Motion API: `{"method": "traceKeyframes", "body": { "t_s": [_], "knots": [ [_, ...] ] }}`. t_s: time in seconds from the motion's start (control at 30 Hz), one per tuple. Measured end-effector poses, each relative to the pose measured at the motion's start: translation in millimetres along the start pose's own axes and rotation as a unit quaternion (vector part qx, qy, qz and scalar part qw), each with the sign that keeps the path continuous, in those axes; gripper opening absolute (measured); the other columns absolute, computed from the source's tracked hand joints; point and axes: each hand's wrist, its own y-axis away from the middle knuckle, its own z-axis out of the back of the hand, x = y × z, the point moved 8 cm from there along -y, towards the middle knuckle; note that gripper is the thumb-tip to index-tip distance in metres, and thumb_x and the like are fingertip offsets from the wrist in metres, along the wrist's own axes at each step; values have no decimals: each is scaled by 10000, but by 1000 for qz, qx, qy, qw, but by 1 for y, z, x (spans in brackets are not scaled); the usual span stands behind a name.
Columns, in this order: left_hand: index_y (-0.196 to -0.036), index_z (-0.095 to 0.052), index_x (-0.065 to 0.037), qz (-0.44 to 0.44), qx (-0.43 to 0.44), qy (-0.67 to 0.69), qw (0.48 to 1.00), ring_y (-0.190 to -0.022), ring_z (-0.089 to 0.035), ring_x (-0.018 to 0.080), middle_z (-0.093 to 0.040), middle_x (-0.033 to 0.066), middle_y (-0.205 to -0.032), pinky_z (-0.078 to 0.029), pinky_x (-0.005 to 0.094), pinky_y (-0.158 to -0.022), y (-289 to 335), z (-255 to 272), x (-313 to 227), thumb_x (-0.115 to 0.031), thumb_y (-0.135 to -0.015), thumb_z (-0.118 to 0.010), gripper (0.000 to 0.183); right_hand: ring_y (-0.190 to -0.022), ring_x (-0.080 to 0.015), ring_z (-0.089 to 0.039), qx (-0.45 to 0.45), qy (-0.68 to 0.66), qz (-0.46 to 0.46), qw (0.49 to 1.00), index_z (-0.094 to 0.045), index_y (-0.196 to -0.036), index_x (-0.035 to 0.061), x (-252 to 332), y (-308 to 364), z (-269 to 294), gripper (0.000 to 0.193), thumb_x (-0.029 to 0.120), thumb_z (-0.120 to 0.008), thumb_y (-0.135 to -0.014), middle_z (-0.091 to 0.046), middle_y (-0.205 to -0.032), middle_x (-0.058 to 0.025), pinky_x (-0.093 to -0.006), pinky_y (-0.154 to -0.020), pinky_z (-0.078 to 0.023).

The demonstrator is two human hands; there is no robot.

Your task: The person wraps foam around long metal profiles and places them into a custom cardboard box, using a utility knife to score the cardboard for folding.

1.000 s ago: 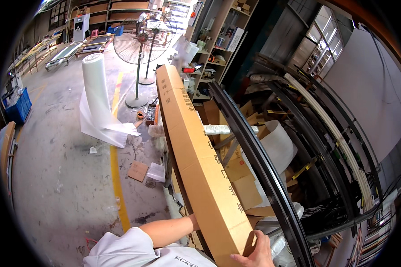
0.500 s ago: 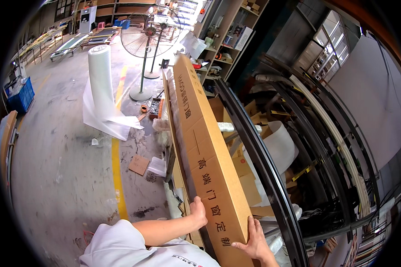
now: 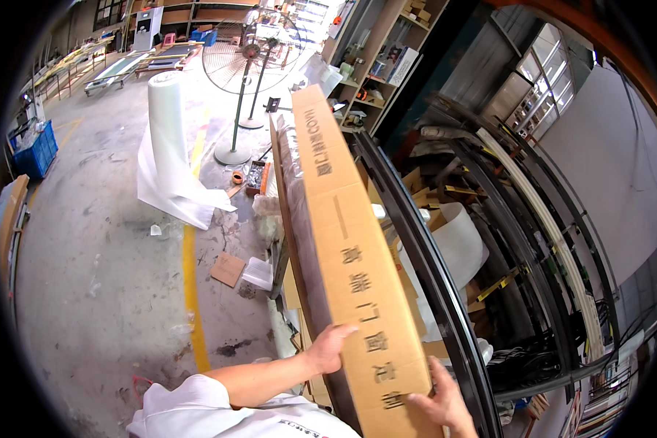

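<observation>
A long, narrow brown cardboard box (image 3: 350, 241) with dark printing runs away from me, slightly slanted. My left hand (image 3: 328, 349) grips its left edge near the close end, the thumb over the top face and the other fingers hidden at the side. On the opposite edge, closer to me, my right hand (image 3: 445, 400) clasps the box, thumb on top and fingers along the right side; it is somewhat blurred. Along the box's left lies a long piece wrapped in clear film (image 3: 310, 255). To its right stretches a dark metal profile (image 3: 423, 263).
A white foam roll (image 3: 166, 109) stands on the floor at the left, its loose end spread out. Behind it is a pedestal fan (image 3: 233, 155). Curved-looking racks of long profiles (image 3: 562, 233) fill the right. A blue crate (image 3: 35, 150) sits far left.
The cardboard box has shifted right and a little toward me. Both hands have moved right with it, and my left thumb now lies over its top face.
</observation>
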Motion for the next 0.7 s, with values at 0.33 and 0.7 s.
{"method": "traceKeyframes", "body": {
  "t_s": [0.33,0.7],
  "knots": [
    [-776,-593,70,-105,-75,-244,961,-640,-524,117,-588,50,-692,-440,371,-566,-62,-165,24,-124,-962,-513,280,-1541,-504,-165,8,119,18,993,-81,-1595,-104,12,25,78,1545,809,-819,-590,-183,-1629,-367,-528,-1249,-217],
    [-828,-520,-27,-212,95,-430,873,-699,-465,138,-467,47,-704,-435,363,-650,-68,-181,17,-415,-1032,-590,444,-1396,-259,-475,-132,-327,-46,935,-214,-1617,-29,27,43,108,1315,454,-925,-623,-481,-1512,-156,-388,-1141,-401]
  ]
}}
